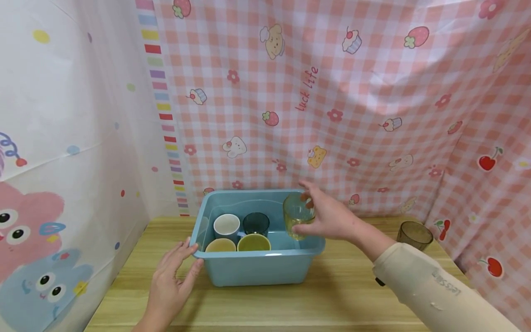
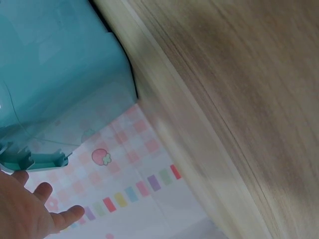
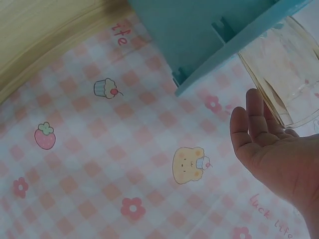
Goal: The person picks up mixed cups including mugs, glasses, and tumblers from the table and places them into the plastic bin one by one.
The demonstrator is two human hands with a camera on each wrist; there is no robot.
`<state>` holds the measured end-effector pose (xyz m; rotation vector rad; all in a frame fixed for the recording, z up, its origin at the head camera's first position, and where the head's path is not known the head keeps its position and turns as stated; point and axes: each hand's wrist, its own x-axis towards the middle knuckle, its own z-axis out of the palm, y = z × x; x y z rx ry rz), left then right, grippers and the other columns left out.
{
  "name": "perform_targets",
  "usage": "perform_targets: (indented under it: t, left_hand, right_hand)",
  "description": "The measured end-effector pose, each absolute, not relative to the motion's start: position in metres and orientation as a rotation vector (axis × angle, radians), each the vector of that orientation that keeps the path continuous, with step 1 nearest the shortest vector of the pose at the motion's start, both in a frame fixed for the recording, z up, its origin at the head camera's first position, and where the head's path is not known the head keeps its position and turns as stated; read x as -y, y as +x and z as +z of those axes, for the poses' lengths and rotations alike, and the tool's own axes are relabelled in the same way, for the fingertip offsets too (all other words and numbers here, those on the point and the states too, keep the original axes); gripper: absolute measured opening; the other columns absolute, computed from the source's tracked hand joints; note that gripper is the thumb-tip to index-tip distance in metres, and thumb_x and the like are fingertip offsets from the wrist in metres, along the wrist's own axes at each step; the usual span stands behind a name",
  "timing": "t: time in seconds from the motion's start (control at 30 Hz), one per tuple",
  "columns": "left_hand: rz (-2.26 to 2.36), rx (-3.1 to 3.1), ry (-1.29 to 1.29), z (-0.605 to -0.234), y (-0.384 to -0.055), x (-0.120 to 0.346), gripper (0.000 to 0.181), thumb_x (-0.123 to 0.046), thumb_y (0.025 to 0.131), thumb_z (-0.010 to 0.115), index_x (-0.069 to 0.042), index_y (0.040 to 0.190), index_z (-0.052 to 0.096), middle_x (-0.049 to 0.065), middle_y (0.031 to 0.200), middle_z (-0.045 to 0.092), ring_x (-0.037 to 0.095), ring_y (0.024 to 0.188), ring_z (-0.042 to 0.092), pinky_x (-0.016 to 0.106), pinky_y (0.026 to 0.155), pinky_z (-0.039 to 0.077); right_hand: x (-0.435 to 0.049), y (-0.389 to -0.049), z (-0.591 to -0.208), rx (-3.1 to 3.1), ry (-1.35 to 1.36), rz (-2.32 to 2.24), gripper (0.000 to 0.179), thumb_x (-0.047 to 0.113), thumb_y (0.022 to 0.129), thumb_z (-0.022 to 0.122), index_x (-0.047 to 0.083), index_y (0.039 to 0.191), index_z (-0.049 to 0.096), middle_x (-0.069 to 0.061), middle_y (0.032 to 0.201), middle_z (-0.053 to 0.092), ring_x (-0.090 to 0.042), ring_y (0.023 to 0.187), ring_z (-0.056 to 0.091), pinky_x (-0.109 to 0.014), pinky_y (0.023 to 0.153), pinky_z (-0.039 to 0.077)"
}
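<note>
A clear, yellow-tinted drinking glass is at the right end of the blue plastic basin, over its inside. My right hand grips that glass from the right, thumb on the near side and fingers behind. In the right wrist view the glass shows beside the basin's rim, fingers along its side. At the basin's left front corner my left hand touches the rim with its fingers. Inside the basin stand a white cup, a dark glass, a cream cup and an olive-yellow cup.
A brown-tinted glass stands on the wooden table at the right, behind my right forearm. A small black object peeks out under the sleeve. Pink checked cloth hangs behind the table, with a white printed sheet at the left.
</note>
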<state>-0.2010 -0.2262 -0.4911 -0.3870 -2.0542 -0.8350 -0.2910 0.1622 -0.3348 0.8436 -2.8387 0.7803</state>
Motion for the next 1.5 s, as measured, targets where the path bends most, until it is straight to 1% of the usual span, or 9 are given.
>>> perform_targets:
  t: [0.27, 0.57, 0.77, 0.93, 1.07, 1.17, 1.33, 1.5]
  left_hand:
    - [-0.848, 2.075, -0.369, -0.492, -0.201, 0.227, 0.048, -0.003, 0.081, 0.089, -0.012, 0.127, 0.077, 0.018, 0.134, 0.076, 0.045, 0.123, 0.067, 0.008, 0.122, 0.030]
    - [-0.846, 2.067, -0.378, -0.492, -0.201, 0.227, 0.049, -0.002, 0.081, 0.089, -0.012, 0.127, 0.077, 0.018, 0.133, 0.076, 0.048, 0.121, 0.067, 0.008, 0.122, 0.030]
    - [-0.838, 2.058, -0.382, -0.493, -0.202, 0.227, 0.050, -0.002, 0.081, 0.089, -0.013, 0.128, 0.077, 0.018, 0.133, 0.076, 0.047, 0.122, 0.067, 0.009, 0.122, 0.030]
    - [-0.842, 2.062, -0.380, -0.493, -0.202, 0.227, 0.050, -0.002, 0.081, 0.089, -0.013, 0.128, 0.077, 0.018, 0.133, 0.076, 0.047, 0.122, 0.067, 0.009, 0.122, 0.030]
    - [-0.853, 2.069, -0.378, -0.493, -0.201, 0.227, 0.049, -0.002, 0.081, 0.088, -0.013, 0.128, 0.077, 0.017, 0.134, 0.076, 0.046, 0.123, 0.067, 0.009, 0.122, 0.030]
    - [-0.860, 2.075, -0.373, -0.494, -0.201, 0.228, 0.049, -0.002, 0.082, 0.088, -0.013, 0.128, 0.076, 0.017, 0.134, 0.076, 0.045, 0.124, 0.067, 0.009, 0.122, 0.030]
    - [-0.847, 2.071, -0.374, -0.493, -0.201, 0.227, 0.049, -0.002, 0.081, 0.088, -0.013, 0.128, 0.077, 0.017, 0.135, 0.075, 0.048, 0.123, 0.067, 0.009, 0.122, 0.029]
    - [-0.840, 2.074, -0.370, -0.491, -0.200, 0.226, 0.048, -0.002, 0.082, 0.088, -0.012, 0.127, 0.077, 0.018, 0.135, 0.075, 0.049, 0.123, 0.066, 0.009, 0.122, 0.028]
  right_hand:
    - [-0.161, -0.291, -0.340, 2.858, 0.854, 0.782, 0.114, 0.048, 0.083, 0.091, 0.016, 0.168, 0.021, -0.010, 0.144, 0.065, -0.032, 0.129, 0.066, -0.052, 0.101, 0.060]
    - [-0.160, -0.294, -0.344, 2.876, 0.875, 0.735, 0.113, 0.047, 0.083, 0.090, 0.016, 0.168, 0.023, -0.008, 0.143, 0.066, -0.029, 0.127, 0.068, -0.051, 0.103, 0.059]
    - [-0.159, -0.296, -0.347, 2.886, 0.874, 0.698, 0.113, 0.047, 0.082, 0.090, 0.015, 0.168, 0.024, -0.008, 0.142, 0.067, -0.030, 0.126, 0.068, -0.053, 0.106, 0.057]
    - [-0.158, -0.299, -0.350, 2.896, 0.876, 0.688, 0.113, 0.045, 0.082, 0.090, 0.013, 0.167, 0.024, -0.009, 0.142, 0.067, -0.033, 0.127, 0.068, -0.063, 0.114, 0.047]
    - [-0.157, -0.301, -0.352, 2.906, 0.885, 0.668, 0.113, 0.043, 0.081, 0.090, 0.011, 0.167, 0.025, -0.010, 0.142, 0.067, -0.033, 0.127, 0.067, -0.068, 0.116, 0.040]
    - [-0.156, -0.302, -0.354, 2.911, 0.888, 0.646, 0.113, 0.043, 0.080, 0.091, 0.010, 0.167, 0.025, -0.008, 0.141, 0.068, -0.031, 0.126, 0.068, -0.068, 0.117, 0.040]
    - [-0.155, -0.304, -0.356, 2.930, 0.884, 0.622, 0.114, 0.044, 0.080, 0.091, 0.010, 0.166, 0.025, -0.007, 0.140, 0.069, -0.028, 0.123, 0.069, -0.066, 0.118, 0.038]
    - [-0.153, -0.305, -0.358, 2.934, 0.906, 0.601, 0.114, 0.042, 0.079, 0.091, 0.009, 0.166, 0.026, -0.008, 0.139, 0.070, -0.026, 0.120, 0.071, -0.067, 0.118, 0.038]
